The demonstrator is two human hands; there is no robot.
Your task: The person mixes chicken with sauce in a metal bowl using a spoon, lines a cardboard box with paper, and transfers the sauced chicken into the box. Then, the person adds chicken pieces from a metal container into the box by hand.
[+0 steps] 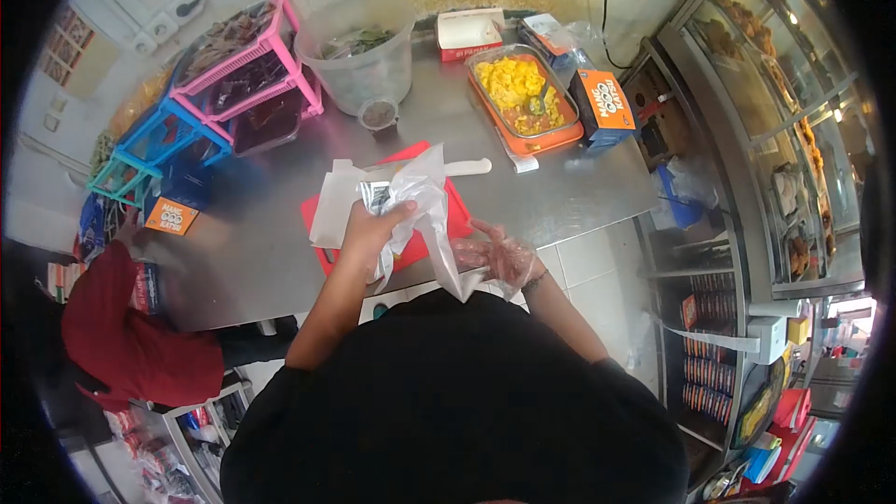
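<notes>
My left hand [375, 226] is closed around a crumpled white plastic bag [429, 194], with the thumb on top. The bag hangs down over a red cutting board [459, 215]. My right hand [504, 259] wears a clear plastic glove and is apart from the bag, its fingers stretched out to the left by the table's front edge. Partly behind my left hand, an open white paper box [334, 203] lies on the board. A knife [467, 167] with a white handle rests across the board's far side; the bag hides part of it.
A glass dish of yellow food [511, 84] stands at the back right beside an orange box [607, 103]. Behind the board are a small dark-filled cup [380, 118] and a large clear bucket [373, 65]. Pink racks [224, 93] stand left; a person in a red sleeve [107, 289] is nearby.
</notes>
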